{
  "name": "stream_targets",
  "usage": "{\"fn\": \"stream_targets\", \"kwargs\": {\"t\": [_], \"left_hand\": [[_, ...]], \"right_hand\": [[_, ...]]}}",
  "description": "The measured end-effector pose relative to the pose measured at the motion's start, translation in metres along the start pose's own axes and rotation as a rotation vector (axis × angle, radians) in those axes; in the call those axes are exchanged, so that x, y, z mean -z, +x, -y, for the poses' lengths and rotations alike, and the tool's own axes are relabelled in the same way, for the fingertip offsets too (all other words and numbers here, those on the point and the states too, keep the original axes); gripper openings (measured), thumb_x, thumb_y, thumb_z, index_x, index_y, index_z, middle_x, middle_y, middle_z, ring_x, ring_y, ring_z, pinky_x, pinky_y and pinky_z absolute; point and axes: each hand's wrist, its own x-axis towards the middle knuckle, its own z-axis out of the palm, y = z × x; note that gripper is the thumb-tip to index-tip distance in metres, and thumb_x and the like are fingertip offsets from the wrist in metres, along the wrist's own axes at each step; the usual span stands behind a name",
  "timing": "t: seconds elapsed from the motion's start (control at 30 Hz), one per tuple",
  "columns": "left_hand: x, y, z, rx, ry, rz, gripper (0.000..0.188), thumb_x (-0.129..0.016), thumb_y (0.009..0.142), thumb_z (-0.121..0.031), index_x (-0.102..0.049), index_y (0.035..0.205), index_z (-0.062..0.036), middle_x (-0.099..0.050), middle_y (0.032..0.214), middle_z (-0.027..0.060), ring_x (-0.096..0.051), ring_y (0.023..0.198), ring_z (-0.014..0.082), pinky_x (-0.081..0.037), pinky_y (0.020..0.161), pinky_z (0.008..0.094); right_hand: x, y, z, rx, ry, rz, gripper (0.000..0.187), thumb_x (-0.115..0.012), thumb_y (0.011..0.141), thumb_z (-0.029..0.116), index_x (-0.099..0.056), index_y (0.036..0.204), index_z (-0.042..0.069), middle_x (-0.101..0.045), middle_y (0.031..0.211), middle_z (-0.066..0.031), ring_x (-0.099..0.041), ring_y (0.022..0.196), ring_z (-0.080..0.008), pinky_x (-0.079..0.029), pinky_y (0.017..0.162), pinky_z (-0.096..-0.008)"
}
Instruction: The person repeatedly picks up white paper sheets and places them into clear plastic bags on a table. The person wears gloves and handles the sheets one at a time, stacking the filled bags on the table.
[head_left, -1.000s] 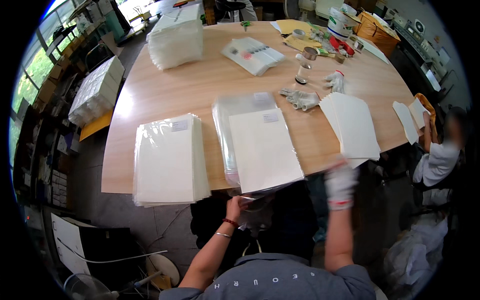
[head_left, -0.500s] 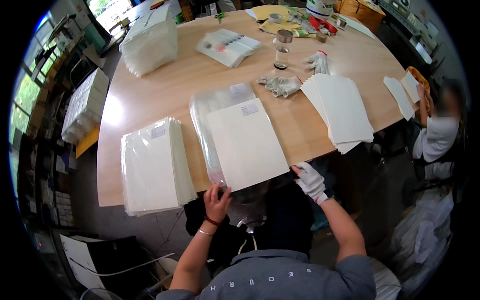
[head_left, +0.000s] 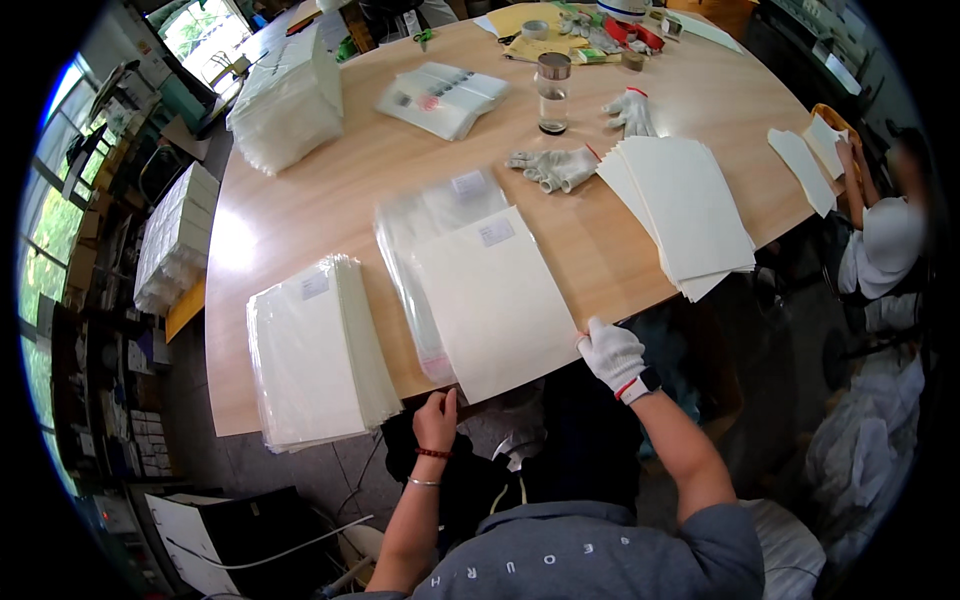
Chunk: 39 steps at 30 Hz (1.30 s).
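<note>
A white sheet (head_left: 500, 310) with a small label near its top lies on a stack of clear plastic sleeves (head_left: 400, 290), its lower edge over the table's front edge. My right hand (head_left: 612, 355), in a white glove with cut-off finger ends at the thumb side, pinches the sheet's lower right corner. Bare, with a red bead bracelet and a metal bangle, my left hand (head_left: 435, 422) is closed just beside the lower left corner; what its fingers hold, if anything, is hidden. To the left lies a pile of sleeved white sheets (head_left: 310, 360).
Loose white sheets (head_left: 690, 215) are fanned at the right, below two gloves (head_left: 555, 168). Beyond stand a glass jar (head_left: 553, 95), printed plastic bags (head_left: 440, 100) and a tall bag stack (head_left: 285, 110). A co-worker (head_left: 890, 230) handles sheets at the right edge.
My left hand has drawn slightly down and its fingers have closed. My right hand has moved onto the sheet's corner. The head view has shifted slightly.
</note>
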Motion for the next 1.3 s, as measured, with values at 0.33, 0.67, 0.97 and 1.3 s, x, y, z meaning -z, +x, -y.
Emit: {"fn": "stream_targets", "kwargs": {"t": [0.33,0.67,0.97,1.3], "left_hand": [[0.052,-0.005,-0.037,0.084,-0.907,0.326,0.026,-0.056,0.083,-0.015,-0.046,0.103,-0.0005,-0.054,0.074,-0.0001,-0.052,0.058,0.0061,-0.04,0.048,0.0189],[0.25,0.012,0.135,-0.011,-0.543,-0.28,0.017,-0.048,0.083,-0.004,-0.054,0.099,0.0012,-0.057,0.101,0.0054,-0.053,0.083,0.0089,-0.043,0.071,0.0208],[0.217,0.018,0.182,0.184,-0.502,-0.28,0.049,-0.038,0.079,-0.002,-0.036,0.128,-0.001,-0.055,0.102,0.0087,-0.046,0.074,0.0097,-0.04,0.065,0.0203],[0.229,-0.002,0.18,0.04,0.205,-0.946,0.056,-0.048,0.083,-0.009,-0.023,0.131,0.001,-0.025,0.135,0.0184,-0.025,0.125,0.0283,-0.022,0.102,0.0375]], "right_hand": [[-0.023,-0.038,0.009,-0.053,0.932,0.159,0.028,-0.052,0.078,0.003,-0.052,0.105,-0.002,-0.057,0.087,-0.007,-0.052,0.073,-0.0074,-0.044,0.063,-0.0218],[-0.063,-0.002,0.253,0.525,0.99,0.231,0.027,-0.055,0.079,0.015,-0.056,0.098,-0.003,-0.059,0.083,-0.0188,-0.059,0.075,-0.0297,-0.046,0.069,-0.0331],[-0.077,0.007,0.276,0.59,0.689,0.357,0.027,-0.055,0.078,0.021,-0.06,0.092,-0.002,-0.061,0.081,-0.018,-0.06,0.075,-0.0285,-0.047,0.065,-0.0336],[0.048,0.018,0.025,0.2,-0.004,-0.321,0.007,-0.054,0.073,0.011,-0.055,0.075,0.004,-0.053,0.072,-0.0132,-0.052,0.068,-0.0296,-0.043,0.06,-0.0365]]}}
